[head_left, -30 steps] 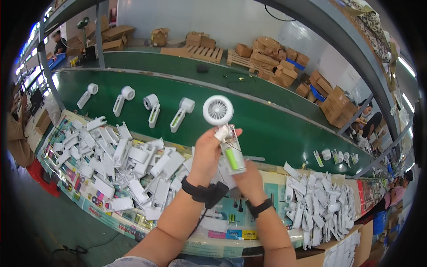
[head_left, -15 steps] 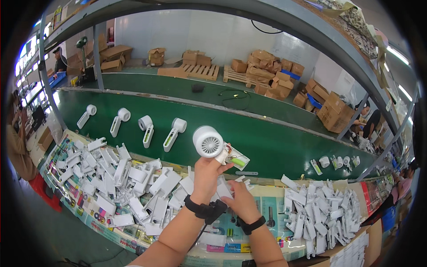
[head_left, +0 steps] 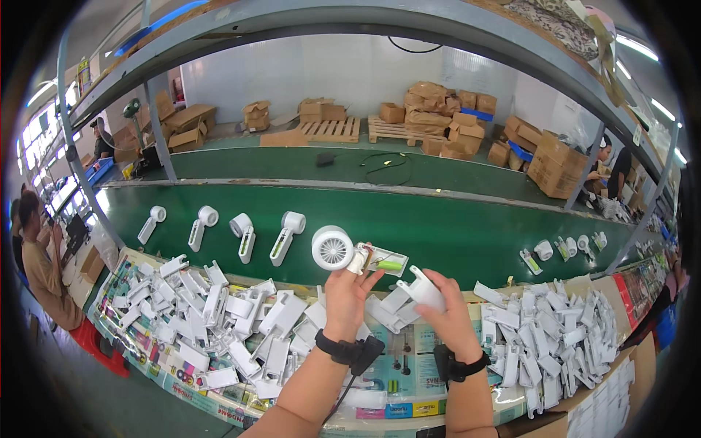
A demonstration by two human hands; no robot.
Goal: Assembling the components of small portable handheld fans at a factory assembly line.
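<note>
While four white, round-headed plastic fans (head_left: 293,223) lie along the smooth green belt (head_left: 438,228) at left, a jumbled heap of white plastic shells (head_left: 281,312) crowds the worker's left hand (head_left: 345,298), which pinches a white, open-handled plastic fan (head_left: 333,249) by its neck over the belt's near edge. The right hand (head_left: 453,315) clasps a white plastic casing (head_left: 426,292) between thumb and fingers, green belt stretching ahead, a second white plastic heap (head_left: 544,337) close on its right.
</note>
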